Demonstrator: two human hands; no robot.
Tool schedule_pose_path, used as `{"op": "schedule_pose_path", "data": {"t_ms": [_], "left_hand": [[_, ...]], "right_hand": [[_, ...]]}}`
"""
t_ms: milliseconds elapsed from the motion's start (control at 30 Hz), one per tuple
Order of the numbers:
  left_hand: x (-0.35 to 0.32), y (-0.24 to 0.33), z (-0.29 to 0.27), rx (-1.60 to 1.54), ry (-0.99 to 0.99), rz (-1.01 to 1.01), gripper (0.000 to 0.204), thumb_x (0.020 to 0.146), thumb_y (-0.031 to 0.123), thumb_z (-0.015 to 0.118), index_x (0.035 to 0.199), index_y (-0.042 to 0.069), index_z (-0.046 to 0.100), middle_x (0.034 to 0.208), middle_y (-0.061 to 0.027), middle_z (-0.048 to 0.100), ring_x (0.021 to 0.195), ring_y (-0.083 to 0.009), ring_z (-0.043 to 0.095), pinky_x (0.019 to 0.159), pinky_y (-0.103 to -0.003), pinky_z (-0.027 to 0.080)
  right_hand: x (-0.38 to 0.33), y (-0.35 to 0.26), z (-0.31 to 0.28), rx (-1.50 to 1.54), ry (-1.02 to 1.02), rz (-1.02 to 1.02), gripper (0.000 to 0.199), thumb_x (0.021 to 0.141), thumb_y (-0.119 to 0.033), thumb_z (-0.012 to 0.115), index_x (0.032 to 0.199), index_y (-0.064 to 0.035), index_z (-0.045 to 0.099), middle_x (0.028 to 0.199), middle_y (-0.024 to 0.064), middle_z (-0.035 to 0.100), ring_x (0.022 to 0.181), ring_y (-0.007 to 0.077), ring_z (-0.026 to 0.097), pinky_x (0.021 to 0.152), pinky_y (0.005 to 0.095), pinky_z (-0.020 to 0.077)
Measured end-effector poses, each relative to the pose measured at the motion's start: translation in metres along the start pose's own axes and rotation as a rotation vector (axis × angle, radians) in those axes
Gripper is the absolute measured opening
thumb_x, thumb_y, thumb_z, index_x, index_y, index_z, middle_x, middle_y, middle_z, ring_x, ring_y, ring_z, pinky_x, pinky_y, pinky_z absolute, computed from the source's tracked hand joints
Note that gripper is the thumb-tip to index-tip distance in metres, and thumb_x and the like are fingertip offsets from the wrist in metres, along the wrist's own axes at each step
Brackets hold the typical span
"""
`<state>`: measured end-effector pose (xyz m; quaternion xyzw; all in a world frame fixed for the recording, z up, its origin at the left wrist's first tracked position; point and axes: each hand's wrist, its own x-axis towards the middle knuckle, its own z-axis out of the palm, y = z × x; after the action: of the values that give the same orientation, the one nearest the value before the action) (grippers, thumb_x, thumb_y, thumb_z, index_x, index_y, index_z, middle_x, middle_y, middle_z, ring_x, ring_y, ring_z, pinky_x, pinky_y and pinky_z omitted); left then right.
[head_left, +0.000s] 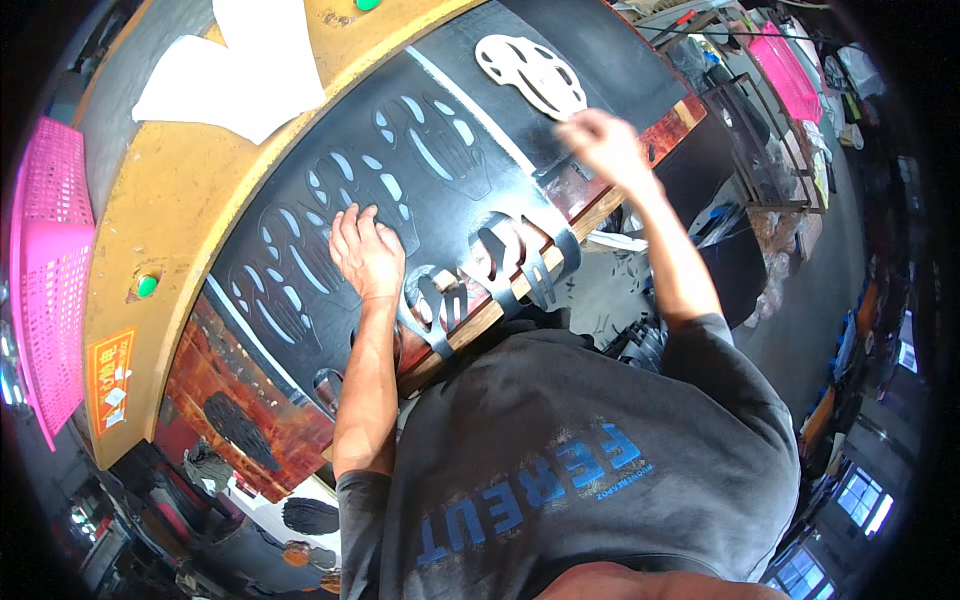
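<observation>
A black sheet (330,130) lies across the work surface, with several sandal-upper-like outlines and slots cut in it. My left hand (368,250) rests flat on this sheet, fingers stretched out. At the near edge, cut black strap-like pieces (495,270) bend over the wooden rim. My right hand (603,145) is beside the lower end of a white, flat pattern-shaped piece with rounded holes (530,72), like a cutting die. Motion smears its fingers, so whether they touch the white piece cannot be told. A pale strip (470,108) crosses the sheet between my hands.
A yellow machine beam (195,215) with a green button (147,286) arches along the far left; white sheets (240,75) lie on it. A pink basket (55,270) stands beyond. Reddish worn board (245,385) shows lower left. A cluttered rack (765,130) stands at right.
</observation>
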<state>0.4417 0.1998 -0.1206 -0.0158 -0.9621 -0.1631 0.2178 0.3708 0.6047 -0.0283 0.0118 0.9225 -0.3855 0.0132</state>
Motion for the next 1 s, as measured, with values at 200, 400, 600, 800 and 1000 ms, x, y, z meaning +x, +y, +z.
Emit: {"op": "schedule_pose_path", "data": {"t_ms": [200,400,600,800,1000], "left_hand": [[-0.002,-0.001,0.000,-0.024,0.012,-0.016,0.034,0.090,0.016,0.065,0.124,0.012,0.071,0.141,-0.0123,0.062,0.141,-0.0361,0.051,0.122,-0.056,0.034],[-0.002,-0.001,0.000,-0.028,0.034,-0.031,0.032,0.090,0.018,0.067,0.122,0.013,0.071,0.140,-0.0125,0.063,0.141,-0.0360,0.051,0.121,-0.056,0.035],[0.000,0.002,-0.003,-0.036,0.034,-0.033,0.031,0.090,0.016,0.068,0.120,0.011,0.071,0.138,-0.0128,0.063,0.139,-0.0366,0.052,0.119,-0.055,0.037],[0.000,0.003,-0.004,-0.048,0.036,-0.036,0.031,0.089,0.016,0.068,0.120,0.011,0.072,0.138,-0.0130,0.064,0.139,-0.0368,0.052,0.120,-0.055,0.036],[0.000,0.001,-0.002,-0.077,0.061,-0.037,0.031,0.088,0.016,0.068,0.118,0.010,0.072,0.137,-0.0126,0.064,0.138,-0.0364,0.052,0.120,-0.056,0.036]], "right_hand": [[0.034,-0.067,0.108,-0.356,-0.204,-0.082,0.052,0.089,-0.042,0.079,0.121,-0.0017,0.073,0.120,0.0279,0.072,0.114,0.0422,0.071,0.100,0.0494,0.0569],[0.045,-0.053,0.108,-0.385,-0.292,-0.180,0.043,0.091,-0.034,0.075,0.117,-0.0001,0.073,0.117,0.0301,0.072,0.112,0.0446,0.071,0.100,0.0502,0.0562],[0.040,-0.078,0.111,-0.400,-0.310,-0.120,0.044,0.091,-0.035,0.075,0.118,-0.0002,0.072,0.116,0.0308,0.072,0.112,0.0452,0.071,0.100,0.0495,0.0566],[0.052,-0.094,0.118,-0.537,-0.374,-0.106,0.036,0.090,-0.021,0.069,0.116,0.0032,0.070,0.105,0.0294,0.076,0.107,0.0435,0.074,0.097,0.0508,0.0586],[0.048,-0.094,0.125,-0.544,-0.334,-0.160,0.036,0.088,-0.015,0.066,0.118,0.0038,0.066,0.104,0.0302,0.076,0.106,0.0454,0.074,0.096,0.0524,0.0583]]}}
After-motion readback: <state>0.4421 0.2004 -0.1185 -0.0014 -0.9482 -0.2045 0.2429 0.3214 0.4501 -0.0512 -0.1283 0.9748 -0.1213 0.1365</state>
